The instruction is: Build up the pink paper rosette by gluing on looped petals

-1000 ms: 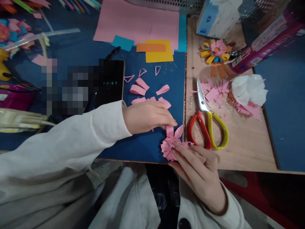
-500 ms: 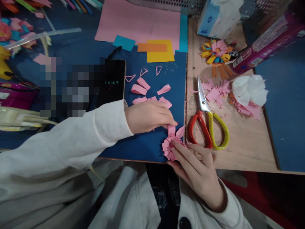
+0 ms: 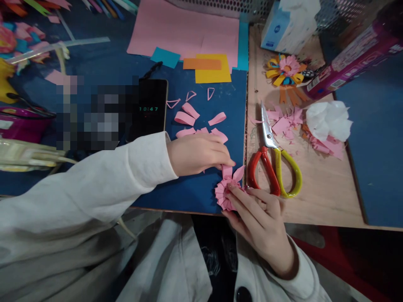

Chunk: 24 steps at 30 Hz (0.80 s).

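Note:
A round pink paper flower (image 3: 221, 196) with a pleated rim lies at the front edge of the blue table. My right hand (image 3: 262, 228) is closed on it, fingertips pressed on its middle and the thumb at its lower edge. At the flower's top, my left hand (image 3: 200, 153) pinches a pink paper petal (image 3: 227, 172) that sticks up; the fingertips partly hide it. Another pointed petal (image 3: 239, 173) stands beside it. Beyond my left hand lie several loose pink paper loops (image 3: 185, 118), some partly covered by the hand.
Scissors (image 3: 268, 140) with red and yellow handles lie right, near pink scraps (image 3: 285, 123) and a crumpled tissue (image 3: 327, 119). A finished paper flower (image 3: 288, 69), tissue box (image 3: 277, 27) and purple canister (image 3: 349, 54) stand behind. Coloured paper sheets (image 3: 185, 27) and a black phone-like device (image 3: 154, 94) are left.

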Available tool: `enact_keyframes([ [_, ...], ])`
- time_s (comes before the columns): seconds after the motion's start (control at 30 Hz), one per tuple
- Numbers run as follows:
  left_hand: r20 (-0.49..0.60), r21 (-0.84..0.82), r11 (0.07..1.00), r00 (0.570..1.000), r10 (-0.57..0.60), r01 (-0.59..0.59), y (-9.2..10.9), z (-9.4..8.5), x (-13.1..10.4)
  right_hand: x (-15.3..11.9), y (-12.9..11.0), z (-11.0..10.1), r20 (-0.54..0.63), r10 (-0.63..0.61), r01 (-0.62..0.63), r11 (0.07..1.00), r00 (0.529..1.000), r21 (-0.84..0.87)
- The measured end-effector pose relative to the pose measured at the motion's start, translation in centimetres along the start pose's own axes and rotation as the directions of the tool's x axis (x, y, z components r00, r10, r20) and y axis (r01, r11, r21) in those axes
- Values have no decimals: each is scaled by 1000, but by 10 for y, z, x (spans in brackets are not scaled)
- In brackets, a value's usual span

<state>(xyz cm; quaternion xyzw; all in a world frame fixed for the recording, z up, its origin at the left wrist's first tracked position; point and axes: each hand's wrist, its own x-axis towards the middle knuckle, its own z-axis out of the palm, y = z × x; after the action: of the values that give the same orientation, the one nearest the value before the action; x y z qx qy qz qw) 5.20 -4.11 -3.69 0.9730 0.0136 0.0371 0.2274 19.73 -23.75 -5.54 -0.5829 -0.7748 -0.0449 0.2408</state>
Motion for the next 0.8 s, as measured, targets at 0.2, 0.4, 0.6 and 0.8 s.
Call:
enact_keyframes([
  [0.2, -64, 43, 996, 995, 83, -80, -2, 2, -1, 0, 0, 1, 5, 2, -2, 1000, 1000, 1],
  [0.4, -72, 75, 996, 995, 63, -57, -1, 3, -2, -3, -1, 1, -49, -19, 19, 1000, 999, 8],
  [0.6, -61, 2, 998, 996, -68, 68, 0, 3, -1, -16, 3, 2, -53, -125, 125, 992, 991, -9],
  [0.8, -179, -170, 980, 975, -131, 100, 0, -9, -11, -6, 1, -12, -189, 57, -22, 983, 980, 183],
])
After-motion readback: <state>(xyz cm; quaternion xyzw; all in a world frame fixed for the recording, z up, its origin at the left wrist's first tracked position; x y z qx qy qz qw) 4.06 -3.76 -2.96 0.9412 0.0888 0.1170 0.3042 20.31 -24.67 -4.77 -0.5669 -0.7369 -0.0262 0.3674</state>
